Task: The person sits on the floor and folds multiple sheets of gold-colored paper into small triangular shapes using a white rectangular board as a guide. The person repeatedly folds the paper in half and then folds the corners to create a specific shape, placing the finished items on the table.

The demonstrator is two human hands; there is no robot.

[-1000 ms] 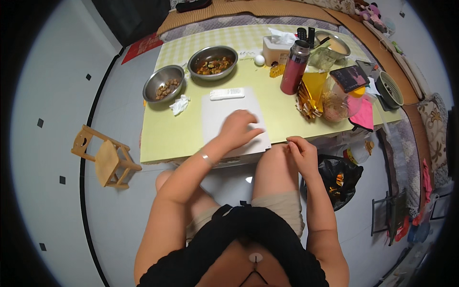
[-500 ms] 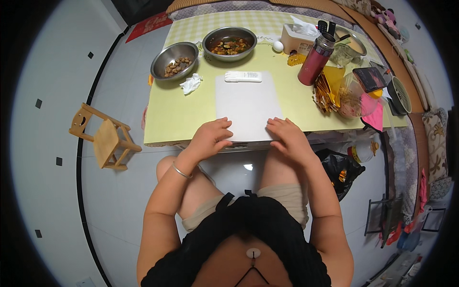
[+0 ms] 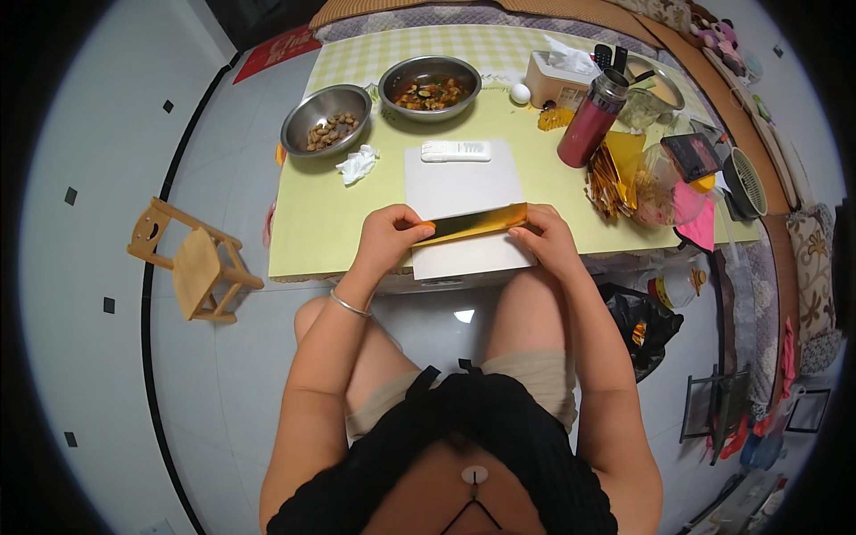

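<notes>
A strip of shiny gold foil paper (image 3: 477, 223) stretches between my hands, with a dark reflection along part of it. My left hand (image 3: 390, 239) is closed on its left end, thumb on the near side. At the right end, my right hand (image 3: 546, 241) pinches it the same way. Beneath lies a white sheet (image 3: 459, 187) whose near edge reaches the table edge; whether the strip is joined to it I cannot tell. Across the far part of the sheet rests a slim white plastic object (image 3: 456, 152).
Metal bowls with nuts (image 3: 328, 120) and food in broth (image 3: 430, 87) stand at the far left, near a crumpled tissue (image 3: 358, 166). To the right are a red thermos (image 3: 591, 123), folded gold papers (image 3: 615, 178) and a phone (image 3: 690, 156). A small wooden chair (image 3: 198, 260) stands left.
My hands lay with fingers spread at the sheet's near corners. Now they are closed on a gold strip that was not visible before, slightly raised over the sheet.
</notes>
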